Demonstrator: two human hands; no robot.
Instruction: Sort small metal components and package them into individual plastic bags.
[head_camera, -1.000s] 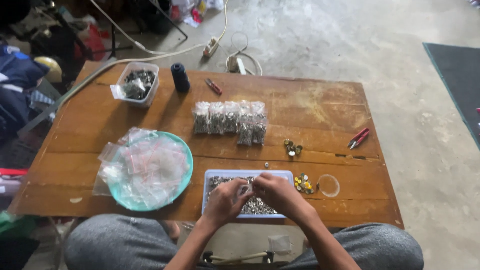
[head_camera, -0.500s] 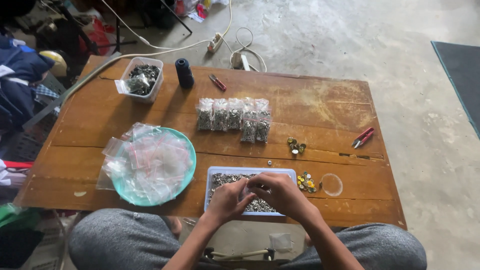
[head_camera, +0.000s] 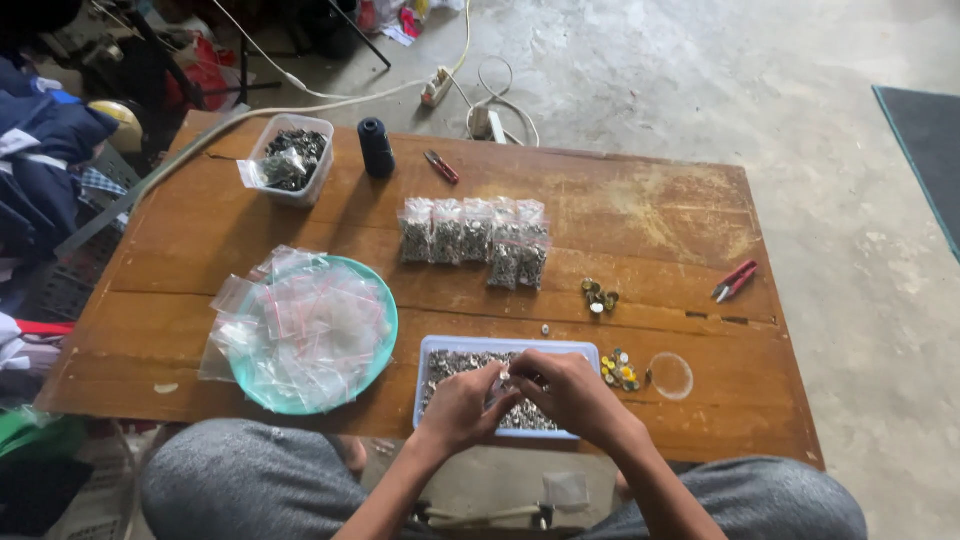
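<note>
Both hands are meeting over the shallow tray (head_camera: 436, 352) of small metal parts (head_camera: 455, 362) at the table's (head_camera: 650, 215) near edge — left hand (head_camera: 463, 408) and right hand (head_camera: 568, 395) pinching something too small to identify — and are best staying low above it.

A worn wooden table (head_camera: 650, 215) stands on a grey concrete floor (head_camera: 700, 70), dark mat (head_camera: 925, 150) at right.

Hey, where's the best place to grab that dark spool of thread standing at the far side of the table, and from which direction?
Probably grip the dark spool of thread around its upright sides, coming down from above. It stands on end on the wooden table, with free space all around: the plastic tub sits apart on its left and the small red cutters on its right.
</note>
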